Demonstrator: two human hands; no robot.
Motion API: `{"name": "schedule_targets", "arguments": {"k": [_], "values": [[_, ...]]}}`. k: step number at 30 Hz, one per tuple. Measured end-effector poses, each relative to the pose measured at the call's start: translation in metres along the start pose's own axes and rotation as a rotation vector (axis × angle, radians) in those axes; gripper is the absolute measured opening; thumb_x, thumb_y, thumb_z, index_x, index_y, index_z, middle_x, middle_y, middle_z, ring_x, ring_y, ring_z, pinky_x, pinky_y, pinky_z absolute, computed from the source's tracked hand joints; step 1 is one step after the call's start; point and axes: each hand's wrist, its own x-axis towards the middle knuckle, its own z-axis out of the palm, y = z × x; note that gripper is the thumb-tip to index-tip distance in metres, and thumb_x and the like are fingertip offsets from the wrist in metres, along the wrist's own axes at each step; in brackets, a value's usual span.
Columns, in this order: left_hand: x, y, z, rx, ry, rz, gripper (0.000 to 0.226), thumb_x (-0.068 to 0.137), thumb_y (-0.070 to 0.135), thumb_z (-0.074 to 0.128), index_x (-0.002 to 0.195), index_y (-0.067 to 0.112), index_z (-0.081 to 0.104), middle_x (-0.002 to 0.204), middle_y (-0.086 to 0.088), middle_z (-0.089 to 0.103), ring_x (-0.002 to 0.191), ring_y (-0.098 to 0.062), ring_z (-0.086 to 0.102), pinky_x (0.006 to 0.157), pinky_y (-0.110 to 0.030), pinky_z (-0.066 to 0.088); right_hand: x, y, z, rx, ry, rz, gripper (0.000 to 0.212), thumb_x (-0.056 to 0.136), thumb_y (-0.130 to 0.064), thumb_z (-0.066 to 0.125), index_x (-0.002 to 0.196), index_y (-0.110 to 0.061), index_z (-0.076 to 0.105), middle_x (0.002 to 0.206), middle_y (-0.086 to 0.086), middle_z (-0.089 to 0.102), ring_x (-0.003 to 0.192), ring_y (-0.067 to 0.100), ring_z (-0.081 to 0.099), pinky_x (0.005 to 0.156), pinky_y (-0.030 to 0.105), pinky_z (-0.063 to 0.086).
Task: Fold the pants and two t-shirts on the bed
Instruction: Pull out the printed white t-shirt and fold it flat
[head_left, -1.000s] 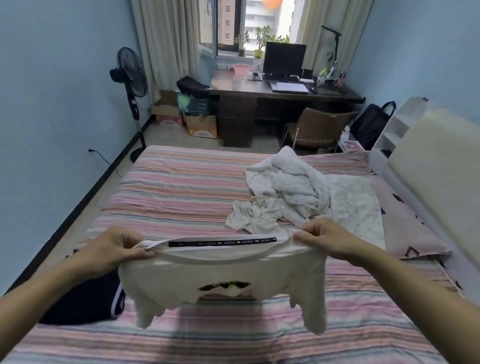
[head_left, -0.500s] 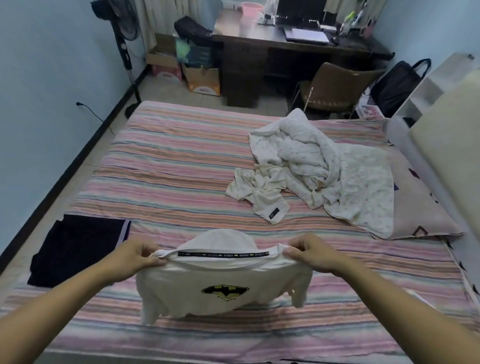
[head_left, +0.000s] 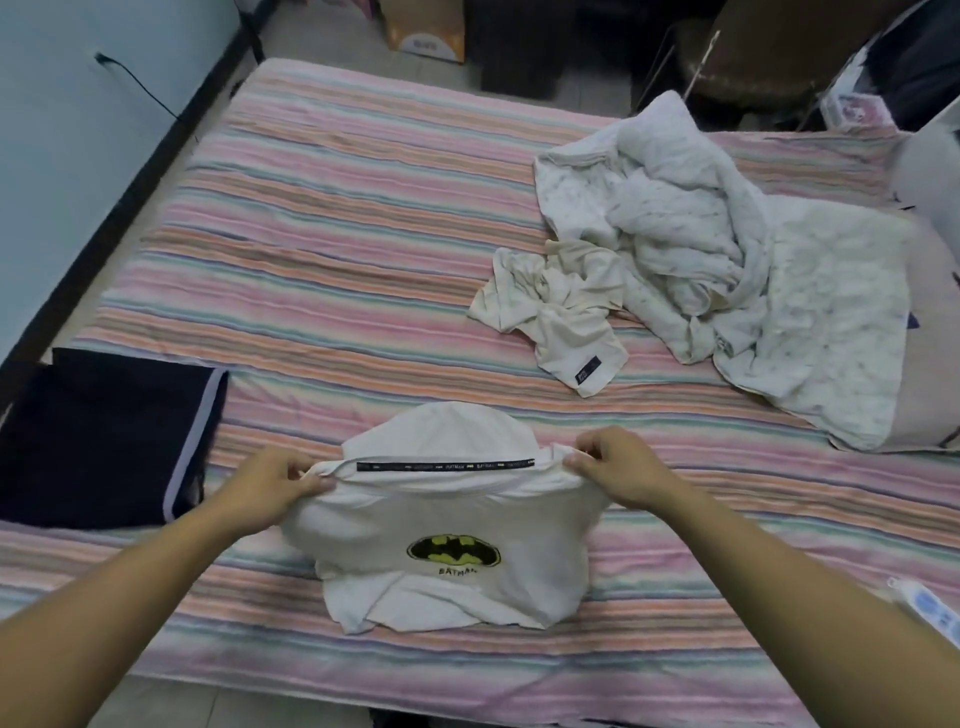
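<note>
A single head-worn camera looks forward and steeply down onto the striped bed (head_left: 363, 249) from its near edge. Both forearms reach in from below, close.

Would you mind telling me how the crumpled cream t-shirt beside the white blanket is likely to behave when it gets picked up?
The cream t-shirt looks floppy: it lies twisted and creased, so it would probably sag and untwist when lifted. It seems thin and light. One edge lies against the white blanket, and I cannot tell whether it is tucked underneath, so it might drag slightly.
</note>
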Motion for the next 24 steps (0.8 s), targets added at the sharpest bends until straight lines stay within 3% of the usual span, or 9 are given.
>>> {"name": "schedule_targets", "arguments": {"k": [3, 7, 11, 14, 17, 20, 24], "values": [[0.043, -0.014, 0.015, 0.005, 0.083, -0.016, 0.023, 0.084, 0.030, 0.074, 0.062, 0.022, 0.073, 0.060, 0.002, 0.067, 0.061, -0.021, 0.059, 0.056, -0.031, 0.035, 0.048, 0.012, 0.024, -0.027, 0.074, 0.010, 0.044, 0.094, -0.025, 0.059, 0.056, -0.019, 0.038, 0.055, -0.001, 0.038, 0.055, 0.016, 0.037, 0.053, 0.034, 0.022], [0.100, -0.030, 0.036, 0.045, 0.210, -0.056, 0.027, 0.085, 0.033, 0.074, 0.071, 0.009, 0.074, 0.068, -0.017, 0.066, 0.062, -0.028, 0.055, 0.057, -0.033, 0.030, 0.105, 0.027, 0.050, -0.039, 0.216, 0.044, 0.036, 0.096, -0.027, 0.057, 0.064, -0.010, 0.050, 0.061, 0.003, 0.045, 0.060, 0.021, 0.044, 0.052, 0.033, 0.025], [0.147, -0.050, 0.065, 0.096, 0.286, -0.070, 0.028, 0.089, 0.032, 0.069, 0.077, 0.008, 0.074, 0.068, -0.014, 0.067, 0.067, -0.032, 0.060, 0.057, -0.034, 0.037, 0.152, 0.042, 0.081, -0.058, 0.273, 0.088, 0.026, 0.096, -0.027, 0.059, 0.073, -0.014, 0.060, 0.066, -0.002, 0.053, 0.068, 0.022, 0.050, 0.060, 0.033, 0.030], [0.167, -0.066, 0.087, 0.071, 0.360, -0.111, 0.028, 0.092, 0.033, 0.065, 0.090, 0.007, 0.076, 0.083, -0.017, 0.072, 0.082, -0.037, 0.065, 0.069, -0.041, 0.050, 0.174, 0.053, 0.100, 0.028, 0.298, 0.114, 0.015, 0.095, -0.021, 0.060, 0.090, -0.011, 0.069, 0.086, 0.002, 0.064, 0.085, 0.023, 0.057, 0.071, 0.030, 0.036], [0.180, -0.071, 0.100, -0.068, 0.417, -0.101, 0.032, 0.096, 0.029, 0.059, 0.111, 0.004, 0.072, 0.108, -0.020, 0.072, 0.102, -0.036, 0.064, 0.084, -0.041, 0.048, 0.178, 0.064, 0.115, 0.086, 0.319, 0.169, 0.017, 0.095, -0.021, 0.059, 0.103, -0.010, 0.070, 0.097, 0.003, 0.067, 0.092, 0.022, 0.060, 0.078, 0.030, 0.042], [0.181, -0.076, 0.104, -0.272, 0.439, -0.137, 0.051, 0.097, 0.037, 0.056, 0.142, 0.014, 0.050, 0.145, -0.010, 0.052, 0.130, -0.028, 0.051, 0.105, -0.041, 0.042, 0.155, 0.077, 0.132, 0.141, 0.303, 0.295, 0.034, 0.096, -0.029, 0.059, 0.123, -0.010, 0.062, 0.116, 0.007, 0.066, 0.108, 0.028, 0.061, 0.082, 0.030, 0.041], [0.145, -0.107, 0.122, -0.358, 0.549, -0.350, 0.083, 0.085, 0.052, 0.065, 0.151, 0.014, 0.031, 0.153, -0.012, 0.040, 0.137, -0.033, 0.041, 0.111, -0.049, 0.036, 0.098, 0.105, 0.166, 0.288, 0.316, 0.532, 0.059, 0.086, -0.037, 0.070, 0.131, -0.004, 0.048, 0.126, 0.013, 0.058, 0.113, 0.035, 0.057, 0.081, 0.035, 0.040]]}}
